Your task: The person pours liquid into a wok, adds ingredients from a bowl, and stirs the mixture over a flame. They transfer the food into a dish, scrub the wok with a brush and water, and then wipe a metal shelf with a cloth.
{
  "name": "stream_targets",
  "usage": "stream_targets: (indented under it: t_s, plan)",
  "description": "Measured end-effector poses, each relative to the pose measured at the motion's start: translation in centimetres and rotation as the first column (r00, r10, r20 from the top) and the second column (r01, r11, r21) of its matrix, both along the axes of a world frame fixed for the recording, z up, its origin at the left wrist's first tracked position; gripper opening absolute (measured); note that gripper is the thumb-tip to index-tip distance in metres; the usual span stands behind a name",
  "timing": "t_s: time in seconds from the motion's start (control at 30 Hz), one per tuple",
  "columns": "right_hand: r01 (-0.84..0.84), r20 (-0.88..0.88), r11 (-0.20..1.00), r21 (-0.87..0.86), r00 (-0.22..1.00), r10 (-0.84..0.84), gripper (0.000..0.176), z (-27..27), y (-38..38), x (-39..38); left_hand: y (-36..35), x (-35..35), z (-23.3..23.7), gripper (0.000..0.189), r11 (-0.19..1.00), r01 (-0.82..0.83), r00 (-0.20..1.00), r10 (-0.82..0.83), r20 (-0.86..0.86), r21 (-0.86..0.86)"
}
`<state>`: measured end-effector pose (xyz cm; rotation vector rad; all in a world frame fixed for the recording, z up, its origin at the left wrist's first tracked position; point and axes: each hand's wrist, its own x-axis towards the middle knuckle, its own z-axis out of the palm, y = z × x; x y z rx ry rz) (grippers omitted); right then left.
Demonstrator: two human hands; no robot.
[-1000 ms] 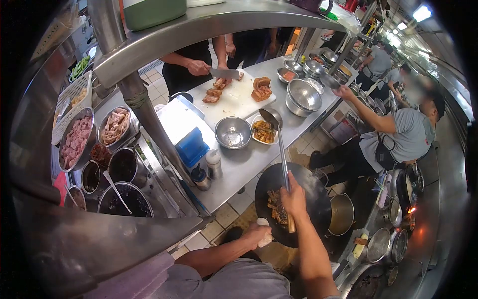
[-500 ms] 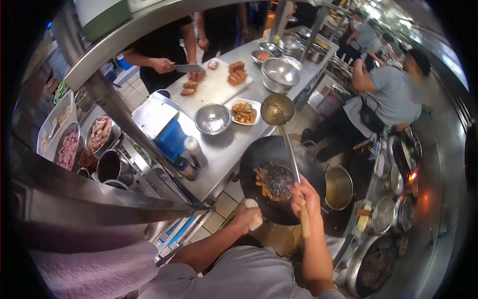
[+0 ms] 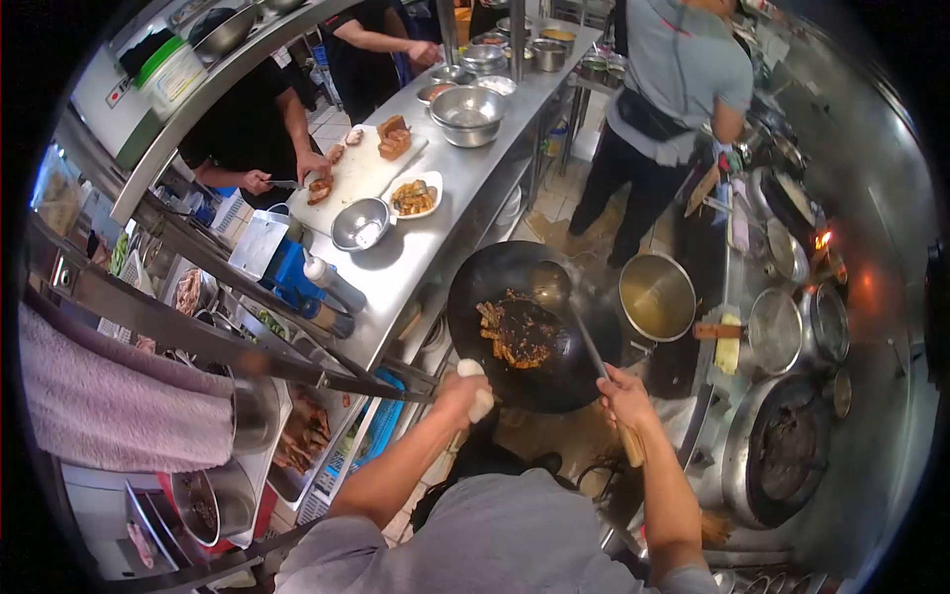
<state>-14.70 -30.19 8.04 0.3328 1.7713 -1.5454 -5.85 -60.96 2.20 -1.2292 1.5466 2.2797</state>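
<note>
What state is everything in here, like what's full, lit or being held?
wok: held up, dark sauced food inside.
left hand: gripping the wok handle.
right hand: gripping the ladle, its bowl in the wok.
pot: uncovered.
flame: lit.
white plate: loaded with food.

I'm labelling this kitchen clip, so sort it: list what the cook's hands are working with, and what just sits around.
In hand: wok, its handle gripped by the left hand; ladle, held by the right hand; browned food in the wok.
Lying about: plate of food and steel bowl on the counter; steel pot beside the wok; pink towel.
</note>
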Motion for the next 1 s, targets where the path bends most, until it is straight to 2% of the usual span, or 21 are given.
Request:
stream_targets:
  t_s: [0.07, 0.1, 0.17, 0.2, 0.27, 0.33, 0.37, 0.43, 0.57, 0.67, 0.7, 0.77, 0.83, 0.9, 1.0]
  plan:
    - [-0.037, 0.116, 0.998, -0.047, 0.992, 0.042, 0.054, 0.9, 0.4, 2.5, 0.6, 0.2, -1.3, 0.022, 0.996, 0.010, 1.000, -0.011, 0.011, 0.089]
    - [0.039, 0.204, 0.997, -0.065, 0.979, -0.025, 0.043, 0.0, 1.0, 4.5, 1.4, 0.2, -1.1, 0.017, 0.997, 0.017, 1.000, -0.018, 0.017, 0.079]
    - [0.085, 0.367, 0.971, -0.223, 0.930, 0.003, 0.037, 0.0, 2.1, 7.8, 2.6, 0.8, -4.8, 0.014, 1.000, 0.030, 0.998, -0.030, 0.061, 0.009]
    - [0.116, 0.440, 0.948, -0.297, 0.898, 0.028, 0.035, 0.0, 2.7, 9.0, 3.3, 0.8, -5.0, 0.013, 0.999, 0.037, 0.996, -0.035, 0.080, -0.027]
    - [0.302, 0.604, 0.822, -0.484, 0.794, 0.064, 0.030, -2.6, 4.5, 10.4, 4.4, 2.0, -5.2, 0.012, 0.999, 0.016, 0.992, -0.012, 0.124, -0.031]
    - [0.531, 0.734, 0.584, -0.614, 0.657, 0.173, 0.026, -7.0, 6.0, 11.7, 5.0, 3.1, -5.3, 0.012, 0.997, 0.042, 0.986, -0.031, 0.167, -0.060]
    - [0.517, 0.736, 0.635, -0.574, 0.666, 0.122, 0.023, -6.6, 5.5, 12.4, 5.3, 3.8, -4.6, 0.010, 0.999, 0.046, 0.991, -0.048, 0.126, 0.022]
    - [0.489, 0.727, 0.728, -0.481, 0.687, 0.019, 0.016, -4.6, 3.7, 13.4, 4.9, 4.8, -4.5, 0.009, 0.998, 0.055, 0.991, -0.059, 0.120, 0.034]
    - [0.549, 0.741, 0.602, -0.580, 0.663, 0.109, 0.020, -6.6, 5.4, 13.2, 3.6, 6.6, -3.4, 0.009, 0.992, 0.067, 0.994, -0.076, 0.082, 0.104]
    - [0.534, 0.720, 0.607, -0.588, 0.688, 0.092, 0.015, -7.0, 7.2, 12.2, 2.9, 7.1, -1.6, 0.014, 0.989, 0.064, 0.995, -0.073, 0.066, 0.135]
    - [0.564, 0.725, 0.601, -0.566, 0.687, 0.038, 0.023, -6.0, 8.0, 11.9, 2.5, 7.0, -1.1, 0.015, 0.990, 0.074, 0.995, -0.081, 0.052, 0.121]
    - [0.443, 0.583, 0.782, -0.439, 0.803, -0.127, 0.033, -1.6, 9.7, 11.1, 2.1, 6.7, -0.1, 0.018, 0.993, 0.061, 0.998, -0.063, 0.017, 0.105]
    - [0.330, 0.402, 0.904, -0.272, 0.893, -0.205, 0.041, 2.6, 10.7, 10.1, 2.0, 6.1, 0.9, 0.020, 0.997, 0.036, 0.998, -0.031, -0.057, 0.073]
    - [0.234, 0.223, 0.967, -0.096, 0.952, -0.208, 0.048, 4.5, 11.1, 9.5, 1.7, 5.6, 1.2, 0.022, 1.000, 0.022, 0.994, -0.020, -0.106, 0.013]
    - [0.141, 0.045, 0.985, 0.095, 0.988, -0.146, 0.049, 2.6, 9.9, 8.9, 1.6, 4.5, 1.0, 0.024, 0.992, 0.057, 0.990, -0.071, -0.120, -0.111]
